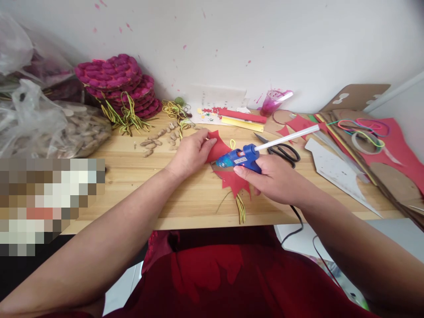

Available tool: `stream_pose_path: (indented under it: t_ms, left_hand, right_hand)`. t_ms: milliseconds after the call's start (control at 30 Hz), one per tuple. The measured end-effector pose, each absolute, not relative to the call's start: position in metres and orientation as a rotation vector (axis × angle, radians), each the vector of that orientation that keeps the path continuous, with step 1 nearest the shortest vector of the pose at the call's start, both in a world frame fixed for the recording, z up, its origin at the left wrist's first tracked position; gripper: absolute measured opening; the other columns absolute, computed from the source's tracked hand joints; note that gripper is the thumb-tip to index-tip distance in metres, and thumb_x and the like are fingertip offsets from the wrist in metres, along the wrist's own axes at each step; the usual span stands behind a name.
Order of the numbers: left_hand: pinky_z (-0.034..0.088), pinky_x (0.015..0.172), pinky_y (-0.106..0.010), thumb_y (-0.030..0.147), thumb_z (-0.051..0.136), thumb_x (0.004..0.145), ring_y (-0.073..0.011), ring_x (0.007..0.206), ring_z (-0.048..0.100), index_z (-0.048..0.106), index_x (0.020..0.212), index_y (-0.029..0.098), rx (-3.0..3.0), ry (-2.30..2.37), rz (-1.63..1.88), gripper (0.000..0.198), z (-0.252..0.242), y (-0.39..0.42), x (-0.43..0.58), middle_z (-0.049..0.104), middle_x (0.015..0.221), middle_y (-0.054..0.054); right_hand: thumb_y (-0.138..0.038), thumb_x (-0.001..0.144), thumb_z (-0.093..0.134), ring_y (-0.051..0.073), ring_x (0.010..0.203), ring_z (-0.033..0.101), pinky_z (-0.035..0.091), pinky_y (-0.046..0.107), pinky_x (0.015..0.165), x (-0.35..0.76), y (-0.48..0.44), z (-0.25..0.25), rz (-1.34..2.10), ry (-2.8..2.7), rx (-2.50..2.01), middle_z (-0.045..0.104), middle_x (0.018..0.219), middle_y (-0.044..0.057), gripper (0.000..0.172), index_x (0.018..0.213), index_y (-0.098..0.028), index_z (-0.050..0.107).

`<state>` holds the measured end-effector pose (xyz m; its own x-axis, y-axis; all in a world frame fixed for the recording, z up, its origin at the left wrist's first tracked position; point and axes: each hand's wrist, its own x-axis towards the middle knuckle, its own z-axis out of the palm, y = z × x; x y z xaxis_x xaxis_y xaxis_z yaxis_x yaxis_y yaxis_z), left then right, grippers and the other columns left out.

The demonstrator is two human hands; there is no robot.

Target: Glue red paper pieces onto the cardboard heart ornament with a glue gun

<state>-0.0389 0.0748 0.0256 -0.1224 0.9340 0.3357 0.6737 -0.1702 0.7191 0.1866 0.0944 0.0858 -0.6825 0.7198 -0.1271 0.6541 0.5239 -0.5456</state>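
Note:
My right hand (274,179) is closed round a blue hot glue gun (240,158) with a white glue stick (288,138) poking out of its back; the nozzle points left at a folded red felt piece (218,148). My left hand (192,152) pinches that red piece against the wooden table (139,194). Below the gun lies a red leaf-shaped felt cutout (233,181) with a yellow-green cord tail (241,210). The gun's black cable (296,216) drops over the table's front edge.
Black scissors (285,152) lie right of the gun. Stacked magenta felt discs (119,84) with yellow cords sit at the back left, beside plastic bags (43,123) and scattered peanuts (155,142). Cardboard, red sheets (400,145) and a tape roll (364,142) crowd the right.

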Motion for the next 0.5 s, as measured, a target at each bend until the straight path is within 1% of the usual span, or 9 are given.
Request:
stream_pose_path:
  t_ms: [133,500]
  left_hand:
    - [0.035,0.065,-0.031,0.03,0.05,0.092,-0.0158,0.064,0.045,0.045,0.071,0.023,1.84,1.79,1.167,0.023,0.0261,0.0744,-0.0389,0.05,0.066,0.002]
    - [0.037,0.066,-0.031,0.031,0.048,0.094,-0.0169,0.065,0.049,0.05,0.077,0.023,1.896,1.79,1.138,0.019,0.0266,0.0707,-0.037,0.055,0.069,0.001]
  right_hand:
    - [-0.054,0.096,0.051,0.021,0.069,0.063,0.04,0.033,0.068,0.1882,0.0936,0.086,0.916,-2.632,-1.183,0.062,0.058,0.002,0.046,0.063,-0.023,0.05]
    - [-0.054,0.096,0.052,0.018,0.065,0.059,0.041,0.032,0.065,0.1894,0.0969,0.0838,0.984,-2.575,-1.212,0.063,0.062,0.002,0.044,0.066,-0.022,0.051]
